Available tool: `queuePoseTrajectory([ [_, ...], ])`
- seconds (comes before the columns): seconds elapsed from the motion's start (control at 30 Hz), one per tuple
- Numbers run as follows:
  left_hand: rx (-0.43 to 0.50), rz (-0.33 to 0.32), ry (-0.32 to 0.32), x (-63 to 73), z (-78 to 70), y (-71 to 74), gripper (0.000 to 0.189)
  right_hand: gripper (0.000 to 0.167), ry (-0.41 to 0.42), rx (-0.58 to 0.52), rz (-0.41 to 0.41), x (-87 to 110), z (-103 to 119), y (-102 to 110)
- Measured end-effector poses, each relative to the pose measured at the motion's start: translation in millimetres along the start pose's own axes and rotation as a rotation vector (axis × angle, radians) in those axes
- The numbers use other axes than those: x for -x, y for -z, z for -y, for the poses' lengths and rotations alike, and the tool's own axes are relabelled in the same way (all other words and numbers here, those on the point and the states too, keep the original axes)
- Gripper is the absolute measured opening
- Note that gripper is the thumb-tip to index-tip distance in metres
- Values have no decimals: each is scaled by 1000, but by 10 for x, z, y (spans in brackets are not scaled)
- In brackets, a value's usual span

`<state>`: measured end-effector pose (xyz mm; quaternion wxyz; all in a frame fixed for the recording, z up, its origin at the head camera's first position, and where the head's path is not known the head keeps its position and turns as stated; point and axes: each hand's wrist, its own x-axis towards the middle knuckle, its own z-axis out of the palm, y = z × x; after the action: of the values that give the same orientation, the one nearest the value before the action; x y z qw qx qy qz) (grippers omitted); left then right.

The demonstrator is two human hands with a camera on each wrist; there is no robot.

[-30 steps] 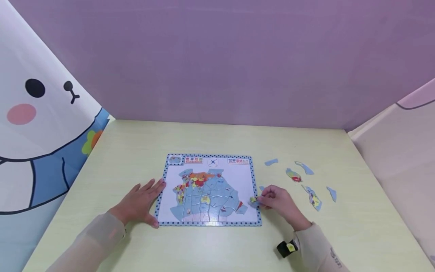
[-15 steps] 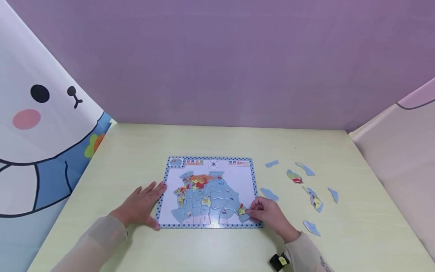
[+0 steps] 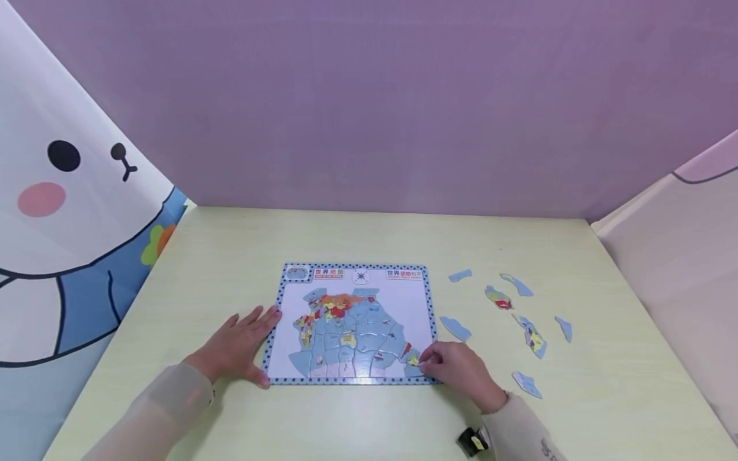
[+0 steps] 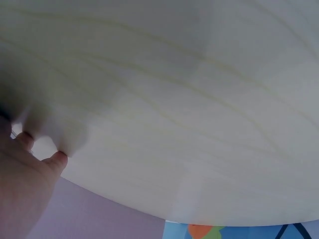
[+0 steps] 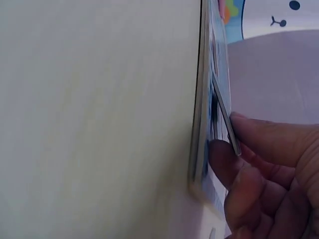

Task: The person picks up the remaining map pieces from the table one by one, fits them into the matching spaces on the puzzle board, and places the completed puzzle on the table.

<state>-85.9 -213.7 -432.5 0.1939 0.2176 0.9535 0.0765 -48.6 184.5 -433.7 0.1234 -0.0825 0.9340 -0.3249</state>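
Fingers and thumb of the right hand (image 3: 458, 372) are pinching a puzzle piece (image 3: 412, 370), holding it tilted over the map board's (image 3: 406, 301) near-right corner. Left hand (image 3: 236, 349), fingers spread, is resting along the left edge. I'd align it with the red-tipped piece (image 3: 406, 350), then press flat. Loose pieces (image 3: 455, 328) are lying right on the pale table (image 3: 369, 422); purple backdrop (image 3: 380, 109) is hanging behind.

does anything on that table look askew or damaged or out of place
Only the puzzle piece in the right grip: in the right wrist view it slants up from the board instead of lying flat, probably because it's held. I see no spill or damage.
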Motion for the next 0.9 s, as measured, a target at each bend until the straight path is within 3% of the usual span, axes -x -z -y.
queuePoseTrajectory([
  [0.37,4,22,18,-20,3,-12,120,11,-84,-8,21,-43,126,-102],
  [0.9,-19,5,3,-24,21,-25,121,10,-13,-3,65,-94,198,-200],
])
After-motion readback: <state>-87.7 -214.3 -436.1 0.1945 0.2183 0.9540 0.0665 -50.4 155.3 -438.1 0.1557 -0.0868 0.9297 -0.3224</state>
